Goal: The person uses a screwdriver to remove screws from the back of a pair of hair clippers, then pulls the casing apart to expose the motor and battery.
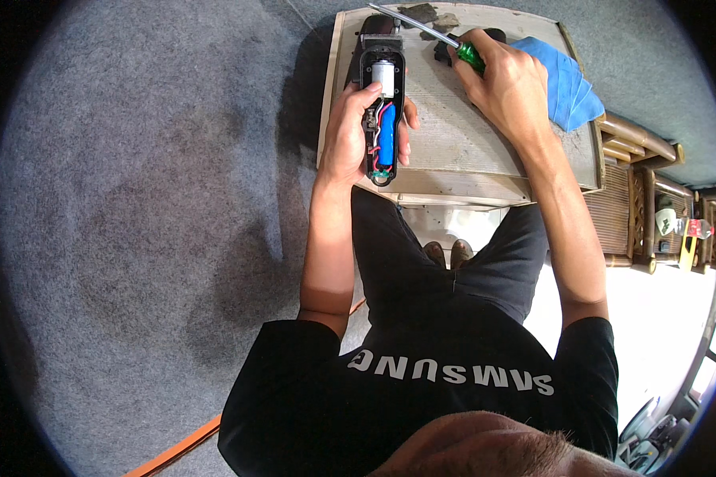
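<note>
An opened hair clipper (367,119) lies in my left hand (347,135), its blade end pointing away from me. My thumb rests beside the silver motor (383,78), and the fingers wrap around the casing from below. Inside the casing sit a blue cylindrical battery (387,135), red and white wires, and a small green circuit board (383,174) at the near end. My right hand (507,83) is closed around the green handle of a screwdriver (471,57). Its metal shaft slants up and left, passing over the table beyond the clipper's blade.
Under both hands stands a small wooden table (453,155). A folded blue cloth (561,83) lies at its right side, partly behind my right hand. Dark flat pieces (418,13) lie at the far edge. Bamboo furniture (640,151) stands to the right, with a bottle (698,229) on it.
</note>
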A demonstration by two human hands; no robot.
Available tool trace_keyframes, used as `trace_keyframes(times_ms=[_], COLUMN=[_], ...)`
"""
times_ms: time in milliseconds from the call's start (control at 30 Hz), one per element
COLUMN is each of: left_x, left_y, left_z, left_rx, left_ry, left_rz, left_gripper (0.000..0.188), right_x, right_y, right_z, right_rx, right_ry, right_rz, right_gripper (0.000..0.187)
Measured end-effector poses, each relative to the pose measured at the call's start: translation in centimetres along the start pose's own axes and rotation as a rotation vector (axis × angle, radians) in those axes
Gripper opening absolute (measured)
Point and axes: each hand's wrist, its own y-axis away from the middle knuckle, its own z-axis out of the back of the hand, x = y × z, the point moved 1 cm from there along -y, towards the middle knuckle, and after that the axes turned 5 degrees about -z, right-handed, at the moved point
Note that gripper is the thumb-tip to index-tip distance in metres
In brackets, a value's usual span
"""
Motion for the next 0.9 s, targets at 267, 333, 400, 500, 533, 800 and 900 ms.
trace_keyframes(times_ms=[267, 333, 400, 500, 533, 800, 900], left_x=[0.29, 0.57, 0.42, 0.54, 0.54, 0.64, 0.73], left_y=[0.18, -0.07, -0.16, -0.19, -0.22, -0.18, -0.13], left_z=[0.11, 0.51, 0.22, 0.10, 0.08, -0.09, 0.14], left_rx=[0.011, 0.055, 0.060, 0.057, 0.063, 0.055, 0.047], left_ry=[0.101, 0.093, 0.098, 0.080, 0.093, 0.092, 0.077], left_rz=[0.005, 0.006, -0.007, -0.030, -0.044, -0.027, -0.022], left_gripper=[0.051, 0.057, 0.060, 0.063, 0.064, 0.065, 0.060], right_x=[-0.02, -0.17, -0.27, -0.25, -0.28, -0.08, 0.22], right_y=[0.03, 0.02, 0.01, 0.10, 0.10, 0.09, 0.22], right_z=[-0.15, -0.24, -0.23, -0.38, -0.42, -0.12, -0.01], right_rx=[-0.014, -0.026, -0.025, -0.037, -0.037, 0.019, 0.002], right_ry=[-0.002, -0.006, 0.007, 0.020, 0.020, -0.003, -0.062], right_rz=[0.009, 0.016, 0.019, 0.027, 0.027, 0.044, 0.102], right_gripper=[0.025, 0.025, 0.026, 0.026, 0.026, 0.026, 0.024])
